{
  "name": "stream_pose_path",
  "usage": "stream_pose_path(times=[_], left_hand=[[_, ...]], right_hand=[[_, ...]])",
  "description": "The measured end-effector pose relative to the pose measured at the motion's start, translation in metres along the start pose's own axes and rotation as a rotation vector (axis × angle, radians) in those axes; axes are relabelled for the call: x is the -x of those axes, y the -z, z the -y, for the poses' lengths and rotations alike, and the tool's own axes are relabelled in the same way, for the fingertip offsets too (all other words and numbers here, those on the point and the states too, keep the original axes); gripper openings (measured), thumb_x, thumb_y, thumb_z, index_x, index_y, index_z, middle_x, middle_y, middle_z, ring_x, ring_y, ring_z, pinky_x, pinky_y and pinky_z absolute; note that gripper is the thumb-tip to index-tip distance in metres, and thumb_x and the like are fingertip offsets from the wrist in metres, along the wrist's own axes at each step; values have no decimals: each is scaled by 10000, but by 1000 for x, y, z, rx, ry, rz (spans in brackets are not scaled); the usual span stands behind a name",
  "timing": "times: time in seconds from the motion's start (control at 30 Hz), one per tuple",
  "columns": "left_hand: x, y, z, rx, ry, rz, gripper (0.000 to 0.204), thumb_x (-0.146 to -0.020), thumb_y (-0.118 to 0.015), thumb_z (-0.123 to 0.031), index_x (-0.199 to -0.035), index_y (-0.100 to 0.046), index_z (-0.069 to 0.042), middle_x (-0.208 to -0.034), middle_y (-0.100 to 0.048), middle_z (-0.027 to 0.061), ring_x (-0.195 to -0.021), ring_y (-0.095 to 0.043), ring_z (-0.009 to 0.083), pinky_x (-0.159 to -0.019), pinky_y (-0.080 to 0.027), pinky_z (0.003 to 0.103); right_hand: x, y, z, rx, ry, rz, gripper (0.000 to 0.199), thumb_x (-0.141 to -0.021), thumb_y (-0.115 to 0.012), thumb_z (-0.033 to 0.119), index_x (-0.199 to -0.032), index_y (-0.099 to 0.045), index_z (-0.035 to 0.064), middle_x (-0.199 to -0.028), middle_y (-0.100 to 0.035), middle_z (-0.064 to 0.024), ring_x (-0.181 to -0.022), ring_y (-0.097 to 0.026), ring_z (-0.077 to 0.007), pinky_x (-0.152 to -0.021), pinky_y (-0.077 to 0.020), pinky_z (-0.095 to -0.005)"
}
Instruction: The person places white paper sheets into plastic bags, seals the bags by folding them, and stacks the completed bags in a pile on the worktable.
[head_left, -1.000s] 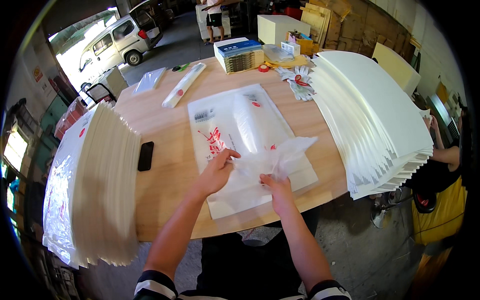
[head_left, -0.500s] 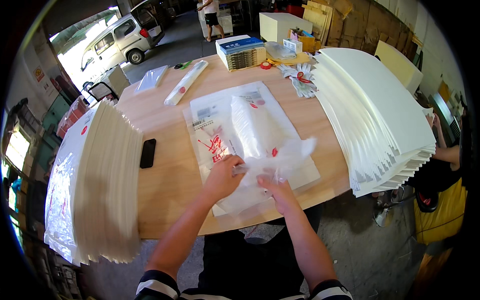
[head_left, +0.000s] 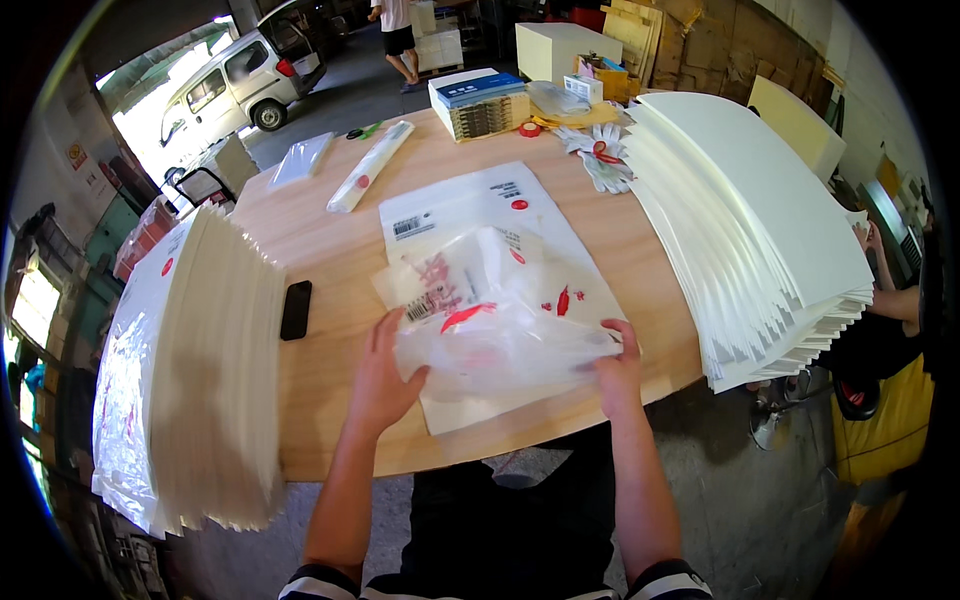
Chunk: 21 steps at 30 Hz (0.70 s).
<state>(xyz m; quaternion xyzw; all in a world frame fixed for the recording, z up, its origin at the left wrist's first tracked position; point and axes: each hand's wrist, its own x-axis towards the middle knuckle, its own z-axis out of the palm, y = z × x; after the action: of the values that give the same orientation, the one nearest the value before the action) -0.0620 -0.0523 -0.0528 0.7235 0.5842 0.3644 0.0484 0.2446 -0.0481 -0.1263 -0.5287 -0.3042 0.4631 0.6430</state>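
Note:
A clear plastic bag point(head_left: 500, 345) with red and black print is spread, crumpled, in front of me. Under it lies a flat white sheet point(head_left: 545, 215) or package, with a barcode label and a red spot near its far edge. At the bag's left edge is my left hand point(head_left: 383, 385), thumb and fingers apart, touching the plastic. My right hand point(head_left: 618, 375) pinches the bag's right edge between thumb and fingers.
Tall stacks flank the work: plastic-wrapped white packs point(head_left: 200, 370) at left, white sheets point(head_left: 750, 210) at right. A black phone point(head_left: 296, 310), a plastic roll point(head_left: 370, 165), gloves point(head_left: 600, 160), red tape point(head_left: 531, 130) and a box point(head_left: 480, 105) lie on the wooden table point(head_left: 330, 410).
My hands have moved apart, the left one leftward and the right one rightward. The gathered bag has been spread wide and lies flatter. In the background a person has walked left.

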Motion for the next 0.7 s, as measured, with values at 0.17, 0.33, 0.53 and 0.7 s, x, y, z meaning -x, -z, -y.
stream_pose_path(times=[0.17,0.33,0.53,0.7], left_hand=[[-16,-4,-13,-213,-148,204,381,-740,-754,-116,-1093,-615,-85,-983,-657,88,-920,-642,286,-911,-451,429],[-27,10,23,271,329,348,262,-705,-746,-18,-932,-631,-81,-823,-647,79,-817,-662,268,-717,-501,370],[-17,-1,21,245,72,-74,193,-782,-735,-89,-930,-612,-68,-872,-674,130,-873,-668,307,-706,-511,382],[-53,-15,12,9,165,298,194,-843,-646,-158,-998,-612,-46,-948,-683,190,-915,-659,361,-790,-511,461]], right_hand=[[9,-12,18,206,218,287,274,-706,-644,-78,-951,-600,37,-838,-617,-42,-803,-597,-133,-723,-488,-291],[-7,33,18,805,466,135,221,-676,-633,-73,-855,-546,23,-731,-573,-112,-694,-566,-141,-618,-454,-328],[-6,26,25,572,419,-111,153,-703,-646,-42,-820,-563,12,-681,-558,-111,-681,-592,-183,-641,-476,-328],[-28,-4,42,688,256,467,214,-759,-631,-6,-972,-639,19,-819,-642,-169,-825,-661,-281,-769,-528,-357]])
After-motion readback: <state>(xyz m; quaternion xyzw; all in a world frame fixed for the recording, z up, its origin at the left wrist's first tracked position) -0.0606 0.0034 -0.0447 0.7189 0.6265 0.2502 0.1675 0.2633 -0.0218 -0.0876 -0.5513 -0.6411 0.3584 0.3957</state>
